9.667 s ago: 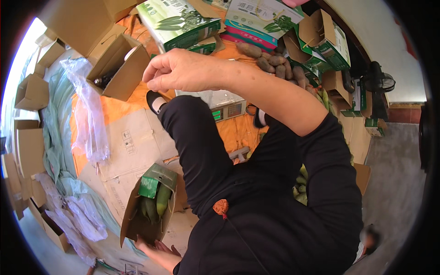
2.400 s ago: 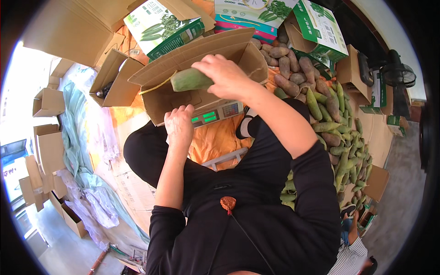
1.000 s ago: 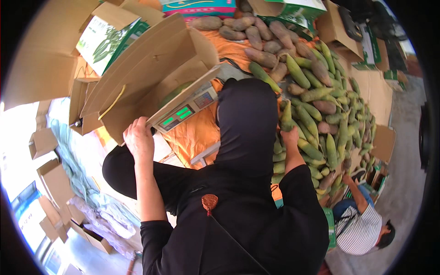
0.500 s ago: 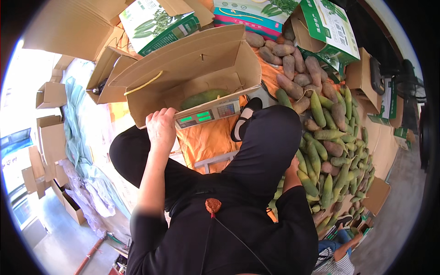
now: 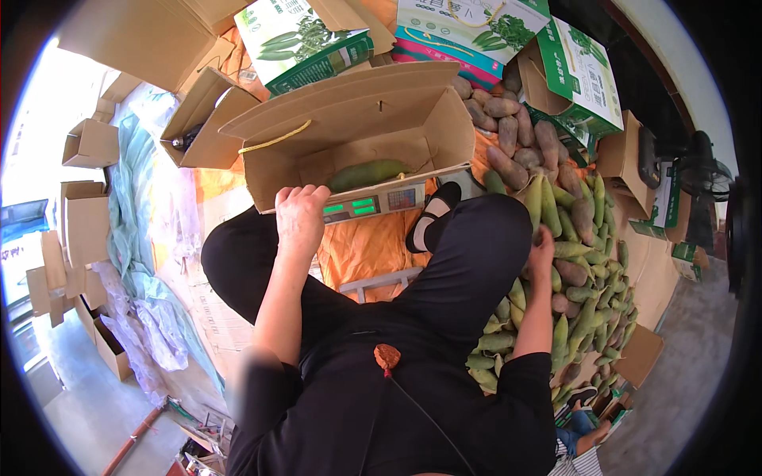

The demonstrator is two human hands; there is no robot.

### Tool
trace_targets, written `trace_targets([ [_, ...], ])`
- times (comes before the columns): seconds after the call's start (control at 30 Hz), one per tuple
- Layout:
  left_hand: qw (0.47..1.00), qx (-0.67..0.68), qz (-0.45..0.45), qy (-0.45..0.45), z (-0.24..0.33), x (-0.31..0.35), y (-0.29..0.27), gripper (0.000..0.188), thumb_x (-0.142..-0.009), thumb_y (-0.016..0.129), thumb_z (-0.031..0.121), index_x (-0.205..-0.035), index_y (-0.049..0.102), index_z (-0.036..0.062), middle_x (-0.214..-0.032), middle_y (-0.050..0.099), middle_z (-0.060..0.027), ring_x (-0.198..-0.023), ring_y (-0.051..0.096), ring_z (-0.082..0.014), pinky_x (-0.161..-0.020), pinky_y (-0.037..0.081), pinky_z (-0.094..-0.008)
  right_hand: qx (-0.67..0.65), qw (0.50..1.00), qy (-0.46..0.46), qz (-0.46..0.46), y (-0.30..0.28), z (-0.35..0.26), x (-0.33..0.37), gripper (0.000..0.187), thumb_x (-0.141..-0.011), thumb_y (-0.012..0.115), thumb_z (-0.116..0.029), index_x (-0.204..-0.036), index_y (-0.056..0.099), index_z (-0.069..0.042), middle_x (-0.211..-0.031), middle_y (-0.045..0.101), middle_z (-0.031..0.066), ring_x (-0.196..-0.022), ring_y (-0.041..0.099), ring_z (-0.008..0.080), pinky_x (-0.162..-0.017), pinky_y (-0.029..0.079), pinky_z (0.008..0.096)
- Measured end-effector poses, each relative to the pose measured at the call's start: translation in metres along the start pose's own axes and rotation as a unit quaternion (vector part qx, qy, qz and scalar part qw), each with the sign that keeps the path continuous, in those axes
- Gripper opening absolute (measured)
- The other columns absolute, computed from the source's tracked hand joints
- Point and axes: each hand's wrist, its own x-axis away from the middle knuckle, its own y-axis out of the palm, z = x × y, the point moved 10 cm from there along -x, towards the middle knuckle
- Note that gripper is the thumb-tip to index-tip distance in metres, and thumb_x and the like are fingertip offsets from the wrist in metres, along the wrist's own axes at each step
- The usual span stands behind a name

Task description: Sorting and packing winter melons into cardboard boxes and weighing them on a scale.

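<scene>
My left hand (image 5: 301, 218) is closed over the near left edge of an open cardboard box (image 5: 274, 168). One green radish (image 5: 369, 174) lies inside the box. Beneath its near side shows a digital scale (image 5: 373, 204) with lit green figures. On my right, my right hand (image 5: 541, 252) is closed around the lower end of a long green radish (image 5: 533, 205), which points away from me. Below and beside that hand spreads a large heap of green radishes (image 5: 583, 317). My fingers partly hide the held radish's near end.
Brownish long roots (image 5: 508, 131) lie beyond the radishes. White-green printed boxes (image 5: 583, 75) stand at the back. A smaller open carton (image 5: 208, 119) and plastic sheeting (image 5: 135, 206) are on the left. A fan (image 5: 702, 170) stands far right; another person (image 5: 583, 440) is at lower right.
My right hand has come up from beside my thigh to the heap, now with a green radish. My left hand stays on the box edge. The whole view has shifted slightly.
</scene>
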Motion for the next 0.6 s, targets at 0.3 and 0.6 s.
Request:
trace_targets([
  [0.3, 1.000, -0.012, -0.022, 0.014, 0.001, -0.001, 0.004, 0.006, -0.080, 0.059, 0.005, -0.081, 0.063, 0.0087, -0.075, 0.061, -0.0074, -0.080, 0.062, -0.0277, -0.088, 0.043, -0.0420, 0.033, 0.934, -0.353, -0.034, -0.028, -0.330, 0.020, 0.058, -0.067, 0.072, -0.008, -0.123, 0.054, -0.003, -0.118, 0.056, 0.0140, -0.112, 0.051, 0.0312, -0.098, 0.039, 0.0383],
  [0.6, 1.000, -0.013, -0.020, 0.003, 0.002, -0.003, 0.006, 0.013, -0.076, 0.053, -0.001, -0.079, 0.061, 0.0096, -0.075, 0.060, -0.0072, -0.082, 0.061, -0.0269, -0.092, 0.041, -0.0431, 0.212, 0.833, -0.471, -0.198, 0.141, -0.424, 0.057, 0.051, -0.071, 0.076, -0.012, -0.119, 0.058, -0.010, -0.115, 0.060, 0.0062, -0.111, 0.052, 0.0284, -0.089, 0.043, 0.0420],
])
